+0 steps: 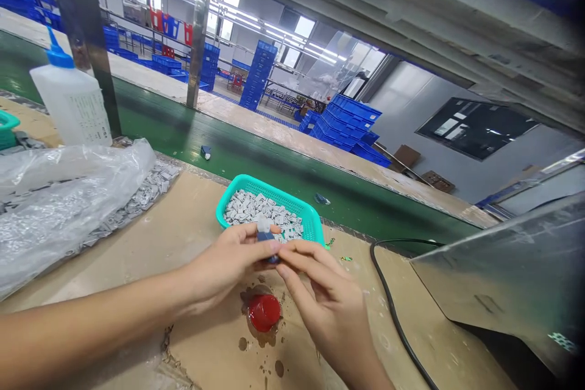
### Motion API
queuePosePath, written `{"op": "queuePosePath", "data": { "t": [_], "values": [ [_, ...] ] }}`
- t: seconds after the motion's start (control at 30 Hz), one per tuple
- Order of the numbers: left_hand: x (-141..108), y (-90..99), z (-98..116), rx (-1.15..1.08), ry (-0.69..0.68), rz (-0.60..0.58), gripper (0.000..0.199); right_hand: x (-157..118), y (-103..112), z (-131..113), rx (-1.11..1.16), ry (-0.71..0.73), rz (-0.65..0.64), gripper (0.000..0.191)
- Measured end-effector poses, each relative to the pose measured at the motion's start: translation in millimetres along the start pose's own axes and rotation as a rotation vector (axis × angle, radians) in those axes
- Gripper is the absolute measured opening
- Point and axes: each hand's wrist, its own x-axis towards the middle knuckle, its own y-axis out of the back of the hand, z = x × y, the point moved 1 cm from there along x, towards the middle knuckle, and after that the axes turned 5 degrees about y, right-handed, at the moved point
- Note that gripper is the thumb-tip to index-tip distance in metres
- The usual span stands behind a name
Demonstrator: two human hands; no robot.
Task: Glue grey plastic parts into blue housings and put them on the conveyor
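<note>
The brown-covered tabletop (192, 213) spreads beneath my forearms, and a green belt (158, 123) slants past its far edge, from ten o'clock round to two o'clock of my hands. Beyond the belt, blue crates (351, 113) lean in a stack at one o'clock. A shiny metal panel (516, 268) stands at three o'clock. At nine o'clock a clear plastic bag (68, 207) lies over a spread of small grey parts, and behind it, at ten o'clock, a white bottle (73, 100) with a blue nozzle stands upright. A black cable (390, 298) curves down between three and four o'clock.

My left hand (233, 256) is closed in a pinch, thumb and fingers around a dark blue piece (265, 236) with a whitish, see-through end pointing to twelve o'clock. My right hand (331, 280) has its thumb and forefinger nearly together at the lower end of that piece; I cannot tell whether they grip it or only touch. The piece is raised above the tabletop, in front of a turquoise basket (315, 219) at twelve o'clock, which carries many light grey parts (249, 206). At six o'clock a red cup (265, 312) sits in a wet stain (269, 339).
</note>
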Motion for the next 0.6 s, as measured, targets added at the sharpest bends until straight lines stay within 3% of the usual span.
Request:
{"op": "queuePosePath", "data": {
  "t": [0.07, 0.17, 0.27, 0.4, 0.5, 0.6],
  "values": [
    [12, 4.5, 12, 0.197, -0.1, 0.115, 0.024, 12, 7, 15, -0.011, -0.036, 0.037, 0.022],
    [43, 28.6, 46, 0.7, -0.292, 0.33, 0.034, 31, 25, 48, -0.167, -0.213, 0.087, 0.031],
    [81, 69.2, 75, 0.95, -0.353, 0.409, 0.043, 42, 34, 75, -0.332, -0.293, -0.105, 0.027],
    [126, 118.4, 80, 1.341, -0.286, 0.379, 0.049, 43, 20, 88, -0.391, -0.268, -0.344, 0.016],
    [153, 139.6, 74, 1.569, -0.187, 0.368, 0.042, 42, 6, 90, -0.432, -0.251, -0.457, 0.017],
    [169, 158.3, 83, 1.735, -0.118, 0.453, 0.041, 43, 3, 93, -0.468, -0.244, -0.503, 0.02]
  ]
}}
